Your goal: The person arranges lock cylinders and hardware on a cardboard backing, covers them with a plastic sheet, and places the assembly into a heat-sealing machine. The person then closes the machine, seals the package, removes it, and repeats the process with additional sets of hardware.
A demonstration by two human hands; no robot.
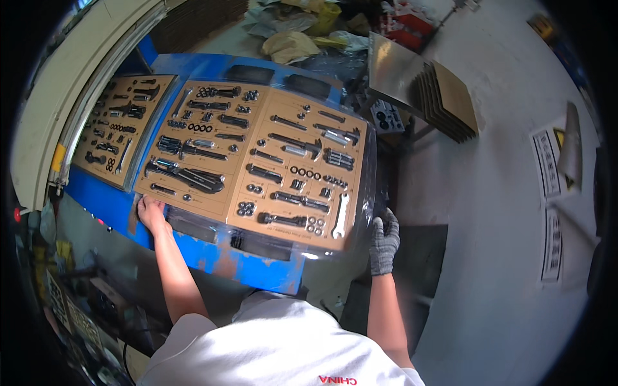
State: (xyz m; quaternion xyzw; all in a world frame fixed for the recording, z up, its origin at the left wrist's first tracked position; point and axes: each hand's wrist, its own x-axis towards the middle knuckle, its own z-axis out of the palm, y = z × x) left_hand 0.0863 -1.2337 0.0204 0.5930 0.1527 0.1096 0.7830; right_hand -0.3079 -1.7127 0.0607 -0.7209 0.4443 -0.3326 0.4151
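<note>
On a blue table [212,260] lies a wide brown cardboard sheet [235,193] with black and silver hardware pieces fixed across it: bolts, rings, hammers and a silver wrench [340,216]. Clear plastic film [365,193] covers it and overhangs its right end. My bare left hand [151,211] is closed on the sheet's near left edge, fingers bent over it. Beside the film at the right end is my right hand [385,243], in a grey knit glove, fingers pointing away and thumb apart. Whether it touches the film is hard to tell.
A second hardware-covered cardboard sheet [122,132] lies to the left, beside a pale machine frame [71,96]. Folded cardboard [444,100] leans by a metal-topped stand [396,71] at the far right. Bags [290,47] and a red crate [405,32] sit at the back.
</note>
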